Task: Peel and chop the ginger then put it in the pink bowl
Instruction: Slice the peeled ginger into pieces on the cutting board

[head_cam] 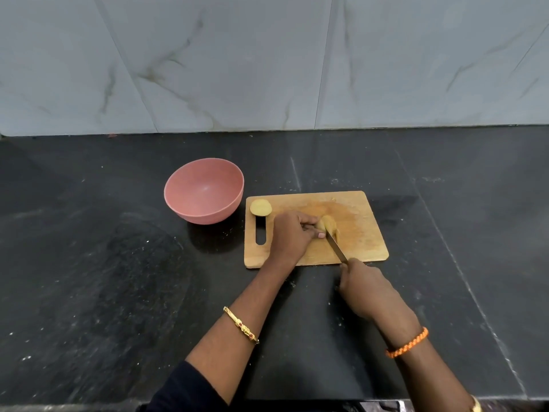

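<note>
A peeled yellow ginger piece lies in the middle of the wooden chopping board. My left hand pinches its left end with curled fingers. My right hand, just off the board's near edge, grips the handle of a knife; the blade slants up to the ginger and rests on it. A second ginger piece with a flat cut face sits at the board's far left corner. The pink bowl stands left of the board, nothing visible inside it.
The board lies on a black stone counter speckled with pale crumbs. A grey marble-tiled wall rises behind. The counter's front edge runs along the bottom of the view.
</note>
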